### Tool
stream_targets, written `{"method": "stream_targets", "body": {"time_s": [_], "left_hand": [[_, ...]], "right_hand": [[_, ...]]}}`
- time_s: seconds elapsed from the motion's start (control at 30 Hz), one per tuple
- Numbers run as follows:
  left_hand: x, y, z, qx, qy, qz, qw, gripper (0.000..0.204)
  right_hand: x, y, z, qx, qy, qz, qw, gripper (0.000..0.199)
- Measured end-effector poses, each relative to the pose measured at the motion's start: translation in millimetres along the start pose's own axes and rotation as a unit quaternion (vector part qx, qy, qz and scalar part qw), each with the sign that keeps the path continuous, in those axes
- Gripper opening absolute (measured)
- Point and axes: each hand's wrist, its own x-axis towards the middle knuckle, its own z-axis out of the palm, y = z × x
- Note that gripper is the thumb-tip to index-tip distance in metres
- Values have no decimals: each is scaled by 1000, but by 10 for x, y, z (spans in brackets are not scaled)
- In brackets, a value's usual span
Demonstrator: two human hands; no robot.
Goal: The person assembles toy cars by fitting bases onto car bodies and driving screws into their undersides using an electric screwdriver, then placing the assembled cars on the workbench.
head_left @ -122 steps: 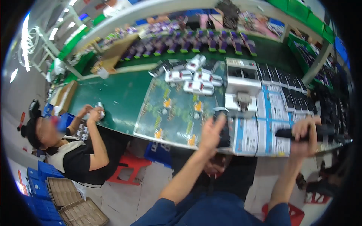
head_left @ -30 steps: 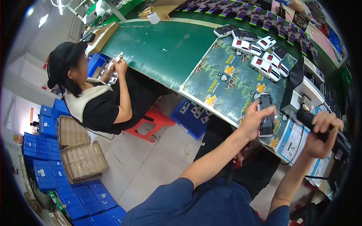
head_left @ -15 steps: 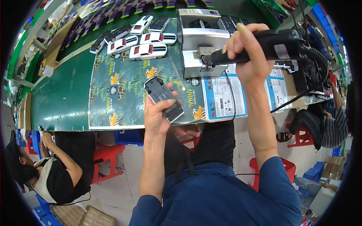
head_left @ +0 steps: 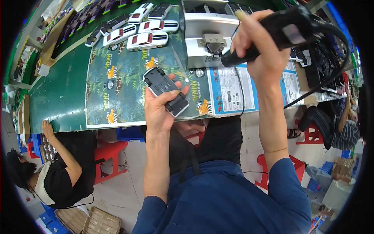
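Note:
My left hand (head_left: 159,111) grips a white toy car (head_left: 165,91) turned wheels-up, its black underside showing, above the table's front edge. In my right hand (head_left: 265,50) is a black electric screwdriver (head_left: 286,29), held slantwise with its nose down to the left. That nose is just off the front of a silver metal box (head_left: 194,43), which looks like a screw feeder with a small outlet. Whether a screw sits on the tip, I cannot tell. Several finished-looking white toy cars (head_left: 148,40) stand in a cluster on the far left of the mat.
A patterned sheet (head_left: 128,89) covers part of the green table (head_left: 58,97). The screwdriver's cable (head_left: 315,90) loops down on the right. Black parts (head_left: 331,58) fill a tray at the right end. A co-worker (head_left: 50,171) sits at the left beside a red stool (head_left: 109,160).
The screwdriver's nose has come away from the feeder's outlet, moving slightly right. The toy car stays wheels-up in my left hand. The whole view has shifted a little.

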Motion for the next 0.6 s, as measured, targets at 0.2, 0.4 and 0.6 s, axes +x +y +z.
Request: {"method": "stream_targets", "body": {"time_s": [0.2,0.4,0.6], "left_hand": [[-20,-55,25,25,4,25,999,64],[-36,-41,45,26,-5,23,999,65],[-29,-17,11,29,-7,18,999,67]], "right_hand": [[16,-71,160,3,133,7,991,17],[60,-7,263,-85,116,36,989,16],[278,-94,315,-92,16,84,992,25]]}}
